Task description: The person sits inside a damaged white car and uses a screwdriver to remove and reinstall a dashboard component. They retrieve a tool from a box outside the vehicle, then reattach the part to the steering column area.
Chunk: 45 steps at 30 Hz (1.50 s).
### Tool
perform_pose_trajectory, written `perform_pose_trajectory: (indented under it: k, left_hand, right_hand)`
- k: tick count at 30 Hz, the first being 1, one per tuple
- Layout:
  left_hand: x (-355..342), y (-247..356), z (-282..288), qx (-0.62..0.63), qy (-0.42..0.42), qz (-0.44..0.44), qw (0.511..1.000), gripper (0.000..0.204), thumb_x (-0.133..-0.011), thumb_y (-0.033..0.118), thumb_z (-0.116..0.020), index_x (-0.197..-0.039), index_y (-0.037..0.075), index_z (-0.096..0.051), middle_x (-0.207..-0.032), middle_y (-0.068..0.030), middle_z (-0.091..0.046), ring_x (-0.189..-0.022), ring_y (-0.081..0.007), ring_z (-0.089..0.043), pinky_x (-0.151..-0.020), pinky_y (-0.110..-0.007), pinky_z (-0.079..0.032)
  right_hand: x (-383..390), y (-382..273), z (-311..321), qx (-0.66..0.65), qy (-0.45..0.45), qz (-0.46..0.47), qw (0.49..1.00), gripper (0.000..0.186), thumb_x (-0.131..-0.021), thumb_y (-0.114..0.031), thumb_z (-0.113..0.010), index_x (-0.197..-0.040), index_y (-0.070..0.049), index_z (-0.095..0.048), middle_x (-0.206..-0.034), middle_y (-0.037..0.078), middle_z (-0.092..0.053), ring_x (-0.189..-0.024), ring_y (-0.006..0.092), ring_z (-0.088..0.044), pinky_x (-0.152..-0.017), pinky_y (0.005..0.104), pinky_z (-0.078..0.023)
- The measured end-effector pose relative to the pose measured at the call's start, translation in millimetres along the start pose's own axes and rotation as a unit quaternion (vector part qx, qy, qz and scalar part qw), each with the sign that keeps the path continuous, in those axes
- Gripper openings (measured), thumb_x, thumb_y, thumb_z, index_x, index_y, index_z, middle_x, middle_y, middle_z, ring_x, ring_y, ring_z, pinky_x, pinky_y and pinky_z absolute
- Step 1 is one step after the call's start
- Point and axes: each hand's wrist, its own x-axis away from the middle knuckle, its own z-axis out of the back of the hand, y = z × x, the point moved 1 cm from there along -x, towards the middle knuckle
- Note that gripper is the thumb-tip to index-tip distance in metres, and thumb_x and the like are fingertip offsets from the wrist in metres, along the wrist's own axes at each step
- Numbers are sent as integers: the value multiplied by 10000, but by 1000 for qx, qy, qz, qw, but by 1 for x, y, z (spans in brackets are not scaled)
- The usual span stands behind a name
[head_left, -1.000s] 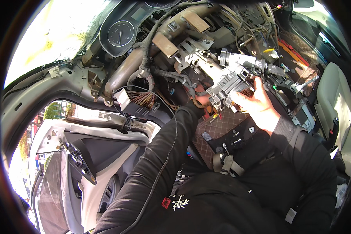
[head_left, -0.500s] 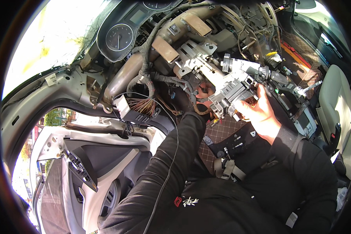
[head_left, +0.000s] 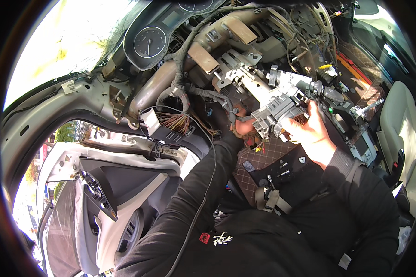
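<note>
A bare metal steering column (head_left: 254, 87) runs toward me, with a grey ribbed switch module (head_left: 279, 113) at its near end. My right hand (head_left: 312, 134) is closed round the module's right side, thumb on the near face and fingers over the far edge. On the other side, my left hand (head_left: 245, 125) reaches in under the column beside a taped wiring harness (head_left: 217, 95). The module and wires hide its fingertips, so its grip does not show. A silver cylindrical part (head_left: 291, 78) juts from the column to the right.
The dashboard is stripped to a brown crossbeam (head_left: 159, 83) below the instrument cluster (head_left: 150, 41). A white connector with many wires (head_left: 151, 121) hangs at left. A thin black cable (head_left: 203, 198) crosses my left arm. Small metal parts (head_left: 282, 169) lie on the floor by a belt strap (head_left: 272, 201).
The view has shifted slightly. My left hand has drawn back a little toward me beneath the column, with more of its back showing. My right hand keeps its hold on the module.
</note>
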Motion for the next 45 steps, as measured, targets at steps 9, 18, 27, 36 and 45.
perform_pose_trajectory:
  k: [9,18,27,36,45]
  left_hand:
    - [39,51,-14,-242,45,163,955,525,-1159,454,-608,-884,16,-699,-755,-77,-703,-628,-203,-604,-593,-455,-482]
    - [40,117,-34,195,60,383,901,439,-1100,482,-676,-1209,58,-713,-900,-37,-724,-722,-173,-670,-586,-359,-525]
    - [37,144,-41,221,25,323,920,600,-1029,649,-688,-1311,121,-665,-952,-36,-707,-699,-175,-673,-556,-339,-544]
    - [45,194,22,-129,21,419,899,272,-1138,314,-648,-1113,56,-731,-798,-8,-669,-624,-110,-610,-572,-305,-497]
    - [-19,253,16,-521,103,-75,844,575,-975,139,-771,-1485,-34,-570,-1471,-306,-629,-1341,-487,-627,-1128,-514,-537]
  right_hand:
    - [3,0,-7,-48,-9,10,999,754,-940,-52,-905,-1516,-46,-419,-1348,100,-655,-1219,196,-685,-1073,400,-595]
    - [1,-8,-6,11,3,-32,999,769,-909,-161,-957,-1433,-42,-407,-1306,139,-679,-1162,219,-725,-978,421,-631]
    - [7,-18,-11,56,20,-46,997,824,-903,-268,-973,-1423,-53,-370,-1328,159,-670,-1190,262,-711,-873,495,-660]
    - [2,-8,-6,46,4,-26,999,891,-986,-193,-897,-1638,-96,-299,-1311,98,-682,-1107,191,-719,-825,406,-656]
    - [5,-5,-10,28,6,1,1000,973,-987,-187,-890,-1699,-75,-235,-1346,90,-670,-1143,169,-705,-888,370,-630]
